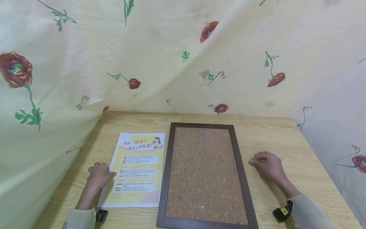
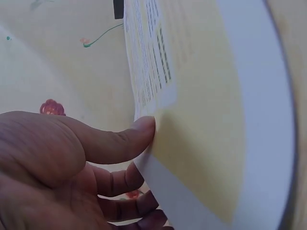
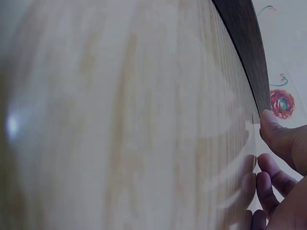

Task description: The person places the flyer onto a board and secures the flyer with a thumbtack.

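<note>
A printed flyer (image 1: 137, 194), yellow and white with rows of text, lies on the wooden table to the left of a cork board (image 1: 203, 171) in a dark brown frame. At the flyer's left edge, my left hand (image 1: 100, 176) pinches it. In the left wrist view the thumb (image 2: 139, 134) lies on the printed side, while the other fingertips meet the edge and are partly hidden. My right hand (image 1: 268, 165) rests just right of the board, holding nothing. Its loosely curled fingers (image 3: 271, 172) are at the table surface, with the thumb near the dark frame (image 3: 249, 43).
The wooden table (image 1: 288, 143) extends on both sides of the board and behind it. A cream cloth (image 1: 160, 57) with red flowers hangs along the back and sides. Each wrist carries a small black device, one being the right wrist device (image 1: 283, 212).
</note>
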The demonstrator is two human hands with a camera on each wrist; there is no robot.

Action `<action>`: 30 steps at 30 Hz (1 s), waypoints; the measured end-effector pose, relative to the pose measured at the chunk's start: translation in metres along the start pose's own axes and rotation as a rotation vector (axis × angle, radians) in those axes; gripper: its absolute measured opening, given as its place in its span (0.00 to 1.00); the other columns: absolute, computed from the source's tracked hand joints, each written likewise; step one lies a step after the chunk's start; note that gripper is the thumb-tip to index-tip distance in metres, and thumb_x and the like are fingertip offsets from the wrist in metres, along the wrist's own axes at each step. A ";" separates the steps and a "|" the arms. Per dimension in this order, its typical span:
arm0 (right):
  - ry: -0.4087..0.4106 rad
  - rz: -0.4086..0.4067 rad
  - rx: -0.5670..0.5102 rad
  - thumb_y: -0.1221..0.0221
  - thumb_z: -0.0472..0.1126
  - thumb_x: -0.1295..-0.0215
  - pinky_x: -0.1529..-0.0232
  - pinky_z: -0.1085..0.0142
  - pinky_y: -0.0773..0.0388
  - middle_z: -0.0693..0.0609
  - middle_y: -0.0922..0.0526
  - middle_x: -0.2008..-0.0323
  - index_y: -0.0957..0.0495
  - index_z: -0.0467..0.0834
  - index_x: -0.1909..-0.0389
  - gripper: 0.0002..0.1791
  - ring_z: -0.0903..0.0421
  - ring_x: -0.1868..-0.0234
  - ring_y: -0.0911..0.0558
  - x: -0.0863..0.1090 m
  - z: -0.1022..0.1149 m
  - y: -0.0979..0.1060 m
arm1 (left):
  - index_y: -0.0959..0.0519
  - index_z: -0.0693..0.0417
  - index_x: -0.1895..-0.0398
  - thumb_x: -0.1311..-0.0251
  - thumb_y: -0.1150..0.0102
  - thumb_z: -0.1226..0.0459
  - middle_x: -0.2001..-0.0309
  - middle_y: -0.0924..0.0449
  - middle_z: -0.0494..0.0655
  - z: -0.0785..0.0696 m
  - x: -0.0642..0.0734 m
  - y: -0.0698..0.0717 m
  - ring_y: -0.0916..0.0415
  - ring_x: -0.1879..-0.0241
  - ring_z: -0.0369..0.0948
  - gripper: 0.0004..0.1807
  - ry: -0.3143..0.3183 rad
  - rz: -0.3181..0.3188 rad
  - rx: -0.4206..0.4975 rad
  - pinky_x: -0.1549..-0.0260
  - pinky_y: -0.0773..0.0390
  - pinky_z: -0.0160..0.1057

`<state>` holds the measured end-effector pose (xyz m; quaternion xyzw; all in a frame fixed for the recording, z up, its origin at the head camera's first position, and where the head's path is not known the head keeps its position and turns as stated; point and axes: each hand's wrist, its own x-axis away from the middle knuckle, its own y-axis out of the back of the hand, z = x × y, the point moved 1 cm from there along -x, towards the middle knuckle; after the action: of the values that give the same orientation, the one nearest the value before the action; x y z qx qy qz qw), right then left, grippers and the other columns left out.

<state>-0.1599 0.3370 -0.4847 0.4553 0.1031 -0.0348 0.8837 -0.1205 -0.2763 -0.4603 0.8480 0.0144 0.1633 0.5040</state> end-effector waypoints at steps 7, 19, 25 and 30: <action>-0.035 0.008 0.010 0.29 0.41 0.43 0.60 0.67 0.24 0.42 0.13 0.60 0.13 0.45 0.72 0.05 0.43 0.57 0.16 0.000 0.000 0.003 | 0.19 0.74 0.71 0.38 0.40 0.69 0.70 0.31 0.59 0.003 -0.003 0.001 0.37 0.64 0.57 0.11 -0.047 0.002 0.022 0.66 0.36 0.50; -0.121 0.095 -0.019 0.31 0.44 0.40 0.66 0.74 0.27 0.45 0.12 0.63 0.12 0.41 0.67 0.09 0.45 0.58 0.15 0.000 0.001 0.009 | 0.28 0.69 0.69 0.32 0.47 0.69 0.74 0.29 0.54 0.004 0.000 0.004 0.33 0.73 0.46 0.09 -0.038 0.003 0.137 0.76 0.32 0.39; -0.139 0.111 -0.018 0.32 0.43 0.39 0.71 0.71 0.28 0.45 0.12 0.66 0.13 0.39 0.67 0.09 0.53 0.66 0.18 0.000 0.001 0.011 | 0.34 0.66 0.66 0.30 0.52 0.70 0.73 0.33 0.53 0.006 0.003 0.005 0.34 0.73 0.45 0.07 -0.061 -0.009 0.194 0.75 0.33 0.39; -0.144 0.111 -0.021 0.32 0.43 0.38 0.73 0.70 0.29 0.44 0.12 0.66 0.13 0.38 0.67 0.11 0.58 0.69 0.21 -0.001 0.003 0.014 | 0.36 0.63 0.67 0.29 0.54 0.70 0.74 0.37 0.51 0.007 0.004 0.006 0.36 0.73 0.44 0.07 -0.064 -0.046 0.229 0.75 0.36 0.38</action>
<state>-0.1579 0.3428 -0.4717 0.4473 0.0143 -0.0175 0.8941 -0.1153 -0.2843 -0.4569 0.9042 0.0364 0.1220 0.4077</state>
